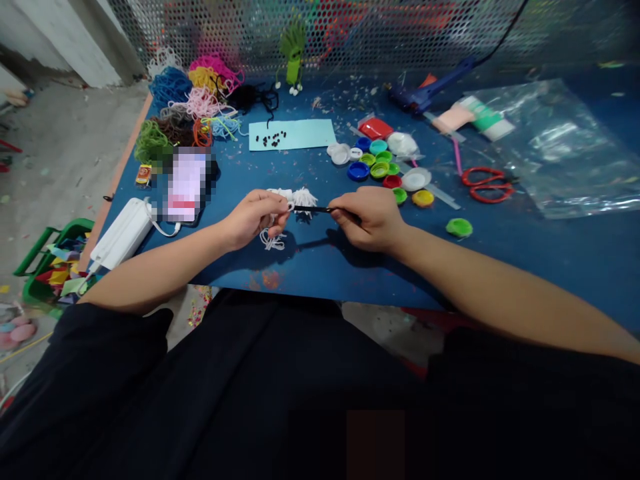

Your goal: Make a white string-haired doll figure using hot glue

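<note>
My left hand [257, 217] is closed in a pinch on a small white piece at the left end of a thin black strip [311, 209]. My right hand [370, 217] is curled into a fist around the other end of this strip, which runs straight and level between the hands above the table. Whether the strip is stiff or pulled taut I cannot tell. Just behind the strip lies a bundle of white yarn [304, 197] with a frayed end. Loose white strands [273, 240] show below my left fingers, which partly hide the white material.
Coloured yarn heaps [203, 100], a phone [187, 183] and a white power bank [123, 233] lie left. Behind my hands is a pale blue card [310, 133] with small black bits. Right are lidded pots [359, 171], red-handled scissors [487, 185], a blue glue gun [430, 87] and a plastic bag [575, 153].
</note>
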A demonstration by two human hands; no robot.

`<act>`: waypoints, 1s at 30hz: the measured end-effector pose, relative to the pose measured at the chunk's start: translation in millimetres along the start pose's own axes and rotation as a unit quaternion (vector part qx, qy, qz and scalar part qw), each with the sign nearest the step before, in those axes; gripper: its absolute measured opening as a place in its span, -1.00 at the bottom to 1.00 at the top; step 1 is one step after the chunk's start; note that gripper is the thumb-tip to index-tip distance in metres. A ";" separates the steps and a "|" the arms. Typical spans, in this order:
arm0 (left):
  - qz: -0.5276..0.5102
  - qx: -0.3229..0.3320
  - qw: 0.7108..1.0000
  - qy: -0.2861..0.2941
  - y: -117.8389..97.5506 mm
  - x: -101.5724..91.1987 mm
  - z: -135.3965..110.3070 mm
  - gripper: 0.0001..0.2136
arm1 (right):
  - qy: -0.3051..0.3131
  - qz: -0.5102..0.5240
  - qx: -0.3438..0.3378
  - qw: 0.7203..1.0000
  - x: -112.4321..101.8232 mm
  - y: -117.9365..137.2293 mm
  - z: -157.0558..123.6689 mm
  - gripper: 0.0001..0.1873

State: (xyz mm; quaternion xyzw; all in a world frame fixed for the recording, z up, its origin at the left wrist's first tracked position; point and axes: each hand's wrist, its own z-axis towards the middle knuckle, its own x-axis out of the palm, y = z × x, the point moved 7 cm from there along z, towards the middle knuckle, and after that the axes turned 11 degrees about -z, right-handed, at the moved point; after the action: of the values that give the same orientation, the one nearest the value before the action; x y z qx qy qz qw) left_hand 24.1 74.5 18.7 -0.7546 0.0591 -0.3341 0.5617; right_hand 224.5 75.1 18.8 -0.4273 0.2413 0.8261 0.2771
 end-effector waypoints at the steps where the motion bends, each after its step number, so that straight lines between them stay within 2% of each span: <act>1: -0.003 -0.007 1.000 0.007 0.9 0.0 0.2 -0.73 | 0.003 -0.004 -0.006 1.000 -0.4 0.2 0.4 -0.61; 4: -0.005 -0.024 0.999 0.022 2.8 -0.9 0.7 -0.73 | 0.012 -0.004 -0.010 1.000 -0.1 -0.3 0.9 -0.61; 7: 0.001 -0.022 0.999 0.032 2.9 -1.1 1.0 -0.76 | 0.004 0.026 0.020 0.999 0.3 -2.7 0.3 -0.60; 10: 0.006 -0.017 0.999 0.038 3.2 0.7 1.3 -0.80 | -0.014 0.074 0.046 0.996 0.0 -0.4 -0.6 -0.60; 13: 0.023 -0.008 0.998 0.051 2.7 4.4 1.6 -0.82 | -0.006 0.148 0.057 0.987 1.7 7.4 -0.9 -0.61; 16: 0.087 0.013 0.993 0.083 0.4 10.4 1.4 -0.78 | 0.017 0.215 0.074 0.974 4.5 14.7 -1.1 -0.62; 21: 0.227 0.043 0.961 0.150 7.6 23.3 -0.8 -0.59 | 0.042 0.260 0.083 0.961 7.9 27.5 0.5 -0.59; 25: 0.250 0.051 0.955 0.152 16.9 28.3 -2.3 -0.64 | 0.050 0.286 0.078 0.954 9.5 41.4 1.5 -0.55; 28: 0.260 0.074 0.951 0.149 12.1 29.4 -4.9 -0.68 | 0.004 0.287 0.110 0.951 4.9 38.8 -1.3 -0.51; 30: 0.281 0.076 0.943 0.158 7.6 28.6 -7.2 -0.68 | -0.087 0.293 0.176 0.936 -5.0 20.3 -6.6 -0.48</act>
State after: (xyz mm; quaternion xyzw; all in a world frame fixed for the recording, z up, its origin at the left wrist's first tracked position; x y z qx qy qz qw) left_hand 44.1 52.6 25.5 -0.6000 0.3316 -0.2810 0.6716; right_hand 217.2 54.7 22.9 -0.2087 0.4724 0.8488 0.1136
